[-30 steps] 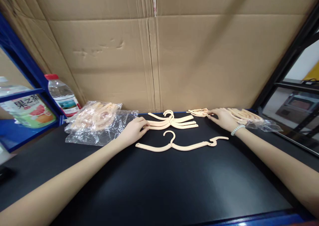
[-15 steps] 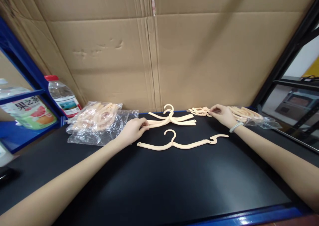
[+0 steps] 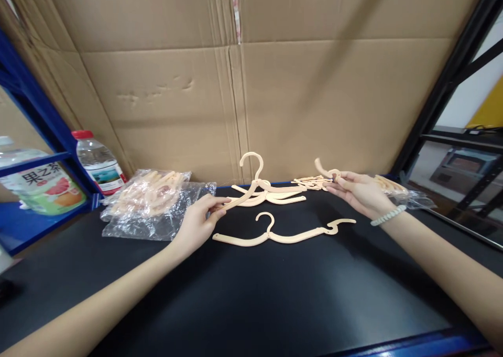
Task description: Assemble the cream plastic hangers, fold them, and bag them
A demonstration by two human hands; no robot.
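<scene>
My left hand [image 3: 204, 214] pinches one arm of a cream plastic hanger [image 3: 248, 193], which is raised with its hook upright. Beneath and behind it, other cream hangers [image 3: 286, 199] lie stacked on the black tabletop. At the right, my right hand [image 3: 356, 189] grips a small curved cream hook piece [image 3: 323, 166] between thumb and fingers. A loose pile of similar small pieces [image 3: 308, 183] lies behind that hand. Closer to me, a separate hanger [image 3: 243, 241] lies flat, with a hooked piece [image 3: 334, 226] at its right end.
A clear plastic bag of cream parts [image 3: 157, 194] rests at the left, and another bag [image 3: 393, 189] at the right. A red-capped water bottle [image 3: 100, 163] stands by the blue shelf frame [image 3: 43, 131]. Cardboard [image 3: 165, 105] walls off the back.
My left hand has lifted a hanger from the stack. My right hand has picked up a small hook piece from the pile and raised it.
</scene>
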